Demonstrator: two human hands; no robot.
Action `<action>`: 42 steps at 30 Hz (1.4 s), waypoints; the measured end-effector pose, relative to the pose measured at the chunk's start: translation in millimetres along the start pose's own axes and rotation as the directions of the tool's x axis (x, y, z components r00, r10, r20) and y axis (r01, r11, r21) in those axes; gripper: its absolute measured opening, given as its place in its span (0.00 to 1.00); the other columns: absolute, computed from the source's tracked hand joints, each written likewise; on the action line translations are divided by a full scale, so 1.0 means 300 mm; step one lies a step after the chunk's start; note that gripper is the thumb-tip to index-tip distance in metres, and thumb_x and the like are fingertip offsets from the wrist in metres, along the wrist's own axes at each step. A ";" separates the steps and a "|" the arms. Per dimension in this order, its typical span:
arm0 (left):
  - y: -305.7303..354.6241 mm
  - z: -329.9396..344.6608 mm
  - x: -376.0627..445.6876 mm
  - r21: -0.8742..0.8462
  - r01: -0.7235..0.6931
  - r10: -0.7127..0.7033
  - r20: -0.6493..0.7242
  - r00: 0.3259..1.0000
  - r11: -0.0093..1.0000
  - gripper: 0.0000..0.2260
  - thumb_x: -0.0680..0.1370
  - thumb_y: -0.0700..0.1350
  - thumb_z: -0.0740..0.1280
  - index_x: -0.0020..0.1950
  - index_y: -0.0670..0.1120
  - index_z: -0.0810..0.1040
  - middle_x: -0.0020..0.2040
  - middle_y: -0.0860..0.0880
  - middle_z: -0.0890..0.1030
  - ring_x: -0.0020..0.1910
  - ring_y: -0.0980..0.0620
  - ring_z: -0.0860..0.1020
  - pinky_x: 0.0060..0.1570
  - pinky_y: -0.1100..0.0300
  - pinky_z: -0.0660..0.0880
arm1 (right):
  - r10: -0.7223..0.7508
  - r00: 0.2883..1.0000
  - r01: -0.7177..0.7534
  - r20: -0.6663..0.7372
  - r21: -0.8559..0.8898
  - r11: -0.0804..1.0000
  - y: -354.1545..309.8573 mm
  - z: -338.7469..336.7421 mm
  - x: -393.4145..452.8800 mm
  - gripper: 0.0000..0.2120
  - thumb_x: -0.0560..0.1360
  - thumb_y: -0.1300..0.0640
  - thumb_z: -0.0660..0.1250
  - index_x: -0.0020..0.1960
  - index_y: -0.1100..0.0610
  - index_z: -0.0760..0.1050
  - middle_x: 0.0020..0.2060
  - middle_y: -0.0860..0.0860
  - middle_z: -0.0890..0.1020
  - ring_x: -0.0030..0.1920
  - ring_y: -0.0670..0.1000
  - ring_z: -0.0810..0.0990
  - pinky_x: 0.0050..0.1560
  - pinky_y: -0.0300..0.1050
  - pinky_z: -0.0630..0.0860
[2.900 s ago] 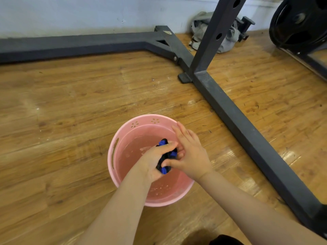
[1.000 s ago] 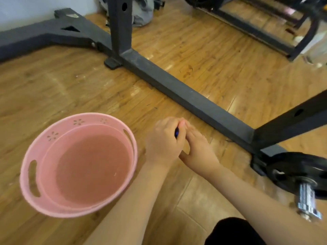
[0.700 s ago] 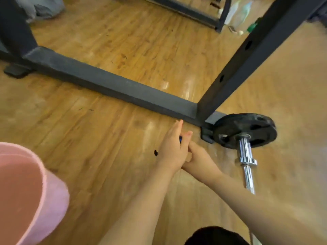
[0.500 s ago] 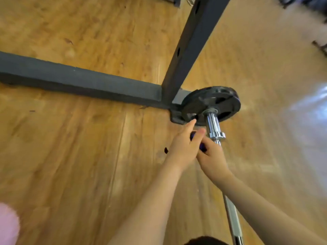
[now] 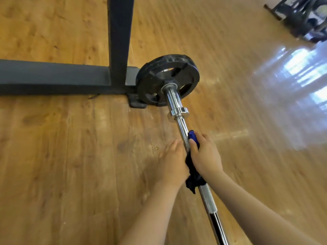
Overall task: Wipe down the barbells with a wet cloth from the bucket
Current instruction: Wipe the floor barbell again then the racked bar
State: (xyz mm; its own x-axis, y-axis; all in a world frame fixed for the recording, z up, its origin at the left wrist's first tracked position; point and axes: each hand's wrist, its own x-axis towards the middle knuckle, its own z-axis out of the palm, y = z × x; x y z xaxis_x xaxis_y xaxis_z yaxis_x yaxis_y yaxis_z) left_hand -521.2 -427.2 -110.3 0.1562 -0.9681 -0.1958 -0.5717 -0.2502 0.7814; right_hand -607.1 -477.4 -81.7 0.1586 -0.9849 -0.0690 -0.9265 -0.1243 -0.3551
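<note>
At the far left, well away from the fingers, a dark rack frame (image 5: 53, 76) lies on the wooden floor (image 5: 62, 156), its upright post (image 5: 120, 38) rising beside a black weight plate (image 5: 168, 79).

The left hand (image 5: 172, 163) sits just left of the bar (image 5: 182, 128). Its fingers (image 5: 174, 145) look loosely extended alongside the metal, though blur means I cannot tell whether they touch it.

The right hand (image 5: 206, 158) has its fingers (image 5: 192, 145) curled round the bar with the blue cloth (image 5: 193, 171) pinched between palm and metal; a loose tail hangs below the hand.

The step in hand appears to be the first wipe of the bar near its collar (image 5: 178, 113). To do it well, the cloth probably wants wrapping fully round the bar, then sliding along it with a slight twist so the rough gripping section gets cleaned. The hanging tail could be tucked in first. The left hand might steady the bar so it doesn't roll.

No bucket or other container is in view, so its contents cannot be judged.
</note>
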 end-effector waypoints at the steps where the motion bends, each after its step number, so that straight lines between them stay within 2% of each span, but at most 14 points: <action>1: -0.008 0.004 0.004 0.042 -0.020 0.019 0.025 1.000 0.999 0.23 0.79 0.43 0.60 0.74 0.49 0.63 0.77 0.52 0.58 0.76 0.54 0.53 0.73 0.59 0.52 | -0.020 1.000 0.019 -0.010 -0.074 0.997 0.003 0.030 -0.006 0.19 0.78 0.45 0.58 0.63 0.55 0.70 0.55 0.50 0.73 0.55 0.54 0.72 0.46 0.47 0.71; 3: -0.031 -0.007 0.015 0.144 -0.038 0.029 0.062 0.998 0.989 0.22 0.79 0.40 0.59 0.73 0.48 0.64 0.78 0.51 0.55 0.76 0.53 0.50 0.74 0.57 0.49 | 0.003 1.000 -0.002 0.005 -0.151 0.989 0.022 0.065 -0.007 0.28 0.77 0.41 0.59 0.71 0.56 0.63 0.61 0.51 0.70 0.60 0.53 0.69 0.50 0.47 0.73; 6: -0.056 -0.053 0.063 0.277 -0.029 0.018 0.044 0.999 0.960 0.29 0.79 0.34 0.54 0.78 0.47 0.51 0.79 0.51 0.48 0.77 0.53 0.46 0.74 0.54 0.47 | -0.024 1.000 0.024 0.002 -0.154 0.988 0.061 0.096 -0.015 0.30 0.79 0.48 0.60 0.76 0.56 0.55 0.67 0.52 0.66 0.63 0.54 0.68 0.56 0.46 0.71; 8: -0.041 -0.079 0.122 0.396 -0.133 0.124 0.048 0.991 0.909 0.29 0.80 0.34 0.53 0.78 0.46 0.45 0.79 0.50 0.45 0.77 0.52 0.43 0.73 0.53 0.48 | -0.090 0.993 0.080 -0.070 -0.131 0.988 0.069 0.121 -0.029 0.27 0.79 0.55 0.61 0.75 0.59 0.58 0.67 0.55 0.68 0.60 0.58 0.71 0.56 0.50 0.72; 11: -0.011 -0.077 0.197 0.603 -0.381 0.328 0.202 0.923 0.701 0.30 0.80 0.35 0.53 0.78 0.47 0.42 0.78 0.50 0.42 0.77 0.49 0.42 0.73 0.52 0.50 | -0.168 0.963 0.147 -0.209 -0.113 0.983 0.097 0.147 -0.068 0.23 0.74 0.65 0.68 0.68 0.64 0.70 0.61 0.58 0.76 0.51 0.61 0.78 0.50 0.49 0.76; 14: -0.028 -0.057 0.222 0.652 -0.462 0.340 0.314 0.886 0.601 0.32 0.79 0.33 0.53 0.78 0.47 0.40 0.78 0.51 0.40 0.76 0.49 0.38 0.74 0.50 0.50 | -0.262 0.922 0.221 -0.284 -0.169 0.961 0.142 0.137 -0.131 0.26 0.64 0.72 0.75 0.62 0.65 0.76 0.56 0.60 0.79 0.48 0.61 0.81 0.47 0.50 0.78; 17: -0.045 -0.066 0.216 0.627 -0.474 0.332 0.338 0.881 0.618 0.34 0.78 0.32 0.54 0.77 0.47 0.37 0.77 0.51 0.37 0.76 0.50 0.36 0.74 0.50 0.49 | -0.375 0.880 0.328 -0.291 -0.199 0.923 0.140 0.116 -0.112 0.24 0.63 0.74 0.73 0.58 0.65 0.79 0.54 0.59 0.81 0.49 0.60 0.80 0.49 0.51 0.78; 20: -0.064 -0.092 0.218 0.640 -0.470 0.338 0.327 0.882 0.608 0.32 0.80 0.35 0.53 0.77 0.46 0.37 0.77 0.50 0.35 0.76 0.52 0.37 0.74 0.53 0.48 | -0.446 0.869 0.408 -0.212 -0.201 0.890 0.104 0.112 -0.037 0.25 0.62 0.73 0.73 0.59 0.64 0.78 0.56 0.59 0.80 0.50 0.61 0.78 0.51 0.53 0.79; 23: -0.077 -0.101 0.223 0.627 -0.474 0.339 0.332 0.880 0.618 0.33 0.79 0.34 0.54 0.77 0.47 0.37 0.77 0.50 0.35 0.76 0.52 0.38 0.74 0.54 0.47 | -0.453 0.873 0.414 -0.178 -0.218 0.884 0.114 0.118 -0.043 0.20 0.67 0.63 0.75 0.58 0.63 0.79 0.56 0.58 0.79 0.49 0.57 0.76 0.50 0.51 0.78; 26: -0.074 -0.116 0.230 0.592 -0.497 0.361 0.342 0.868 0.634 0.35 0.78 0.31 0.54 0.77 0.48 0.38 0.77 0.52 0.37 0.76 0.54 0.38 0.74 0.55 0.47 | -0.472 0.853 0.423 -0.222 -0.235 0.875 0.162 0.109 -0.121 0.12 0.72 0.58 0.66 0.54 0.60 0.81 0.53 0.56 0.80 0.44 0.53 0.74 0.44 0.46 0.78; 32: -0.071 -0.117 0.222 0.557 -0.494 0.356 0.343 0.869 0.668 0.36 0.77 0.30 0.54 0.77 0.48 0.38 0.77 0.52 0.36 0.76 0.54 0.38 0.74 0.54 0.47 | -0.399 0.890 0.364 -0.220 -0.183 0.913 0.145 0.068 -0.146 0.22 0.76 0.43 0.57 0.53 0.57 0.82 0.48 0.51 0.81 0.44 0.51 0.77 0.47 0.39 0.73; 36: -0.064 -0.116 0.219 0.544 -0.479 0.348 0.332 0.877 0.689 0.35 0.78 0.31 0.54 0.78 0.49 0.40 0.77 0.53 0.36 0.76 0.55 0.38 0.74 0.54 0.49 | -0.322 0.906 0.295 -0.276 -0.135 0.946 0.078 0.078 -0.015 0.13 0.74 0.57 0.69 0.56 0.61 0.80 0.49 0.55 0.81 0.43 0.56 0.77 0.46 0.46 0.75; 39: -0.069 -0.109 0.220 0.547 -0.470 0.344 0.321 0.882 0.693 0.35 0.78 0.31 0.54 0.78 0.49 0.39 0.77 0.53 0.36 0.76 0.55 0.38 0.74 0.53 0.49 | -0.241 0.941 0.214 -0.237 -0.133 0.968 0.077 0.129 -0.005 0.18 0.73 0.59 0.71 0.61 0.64 0.76 0.51 0.57 0.80 0.46 0.58 0.77 0.47 0.50 0.76; 42: -0.073 -0.097 0.222 0.537 -0.457 0.338 0.309 0.889 0.710 0.35 0.78 0.31 0.55 0.78 0.49 0.40 0.77 0.53 0.36 0.76 0.54 0.38 0.73 0.53 0.50 | -0.319 0.906 0.254 -0.277 -0.246 0.935 0.108 0.141 -0.056 0.23 0.63 0.67 0.76 0.58 0.66 0.78 0.48 0.58 0.81 0.41 0.57 0.77 0.41 0.48 0.78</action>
State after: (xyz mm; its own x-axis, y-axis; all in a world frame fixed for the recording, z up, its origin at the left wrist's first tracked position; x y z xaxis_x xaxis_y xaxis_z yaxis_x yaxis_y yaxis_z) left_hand -474.8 -485.8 -123.3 -0.3037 -0.9483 -0.0927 -0.9092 0.2593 0.3259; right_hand -625.3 -459.9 -131.6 0.3444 -0.8865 0.3091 -0.9105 -0.3956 -0.1201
